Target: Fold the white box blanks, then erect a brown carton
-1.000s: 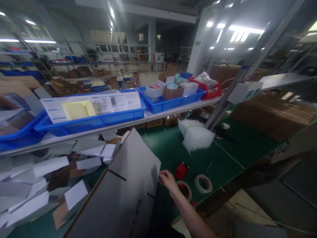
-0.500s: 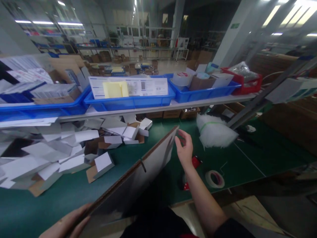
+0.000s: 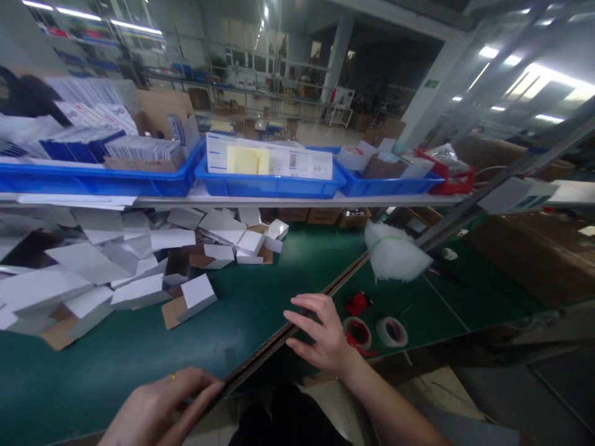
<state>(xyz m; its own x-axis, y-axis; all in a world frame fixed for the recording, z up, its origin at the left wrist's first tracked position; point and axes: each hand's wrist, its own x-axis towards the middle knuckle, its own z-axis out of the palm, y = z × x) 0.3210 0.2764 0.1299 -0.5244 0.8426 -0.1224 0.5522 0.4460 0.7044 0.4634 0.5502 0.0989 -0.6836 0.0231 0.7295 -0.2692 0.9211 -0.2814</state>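
A flat folded cardboard sheet point(image 3: 263, 357) stands almost edge-on above the green tabletop, running from near my body toward the far right. Its brown corrugated edges face up. My left hand point(image 3: 170, 402) pinches its near end between thumb and fingers; a ring shows on one finger. Over the middle of the edge is my right hand point(image 3: 320, 334), thumb and fingers spread apart, close to the cardboard; whether it touches is unclear. Just right of that hand are a red tape dispenser point(image 3: 357, 303) and a roll of tape point(image 3: 393, 332).
Several small white boxes point(image 3: 198, 292) lie heaped at the left of the green table point(image 3: 251, 291). A bundle of white foam bags point(image 3: 397, 253) lies at the right. Blue trays point(image 3: 274, 186) with papers and a red basket point(image 3: 453, 179) stand on the shelf above.
The cardboard has turned from showing its pale face to nearly edge-on. My right hand has moved from its far corner back toward its middle. My left hand has come further into view.
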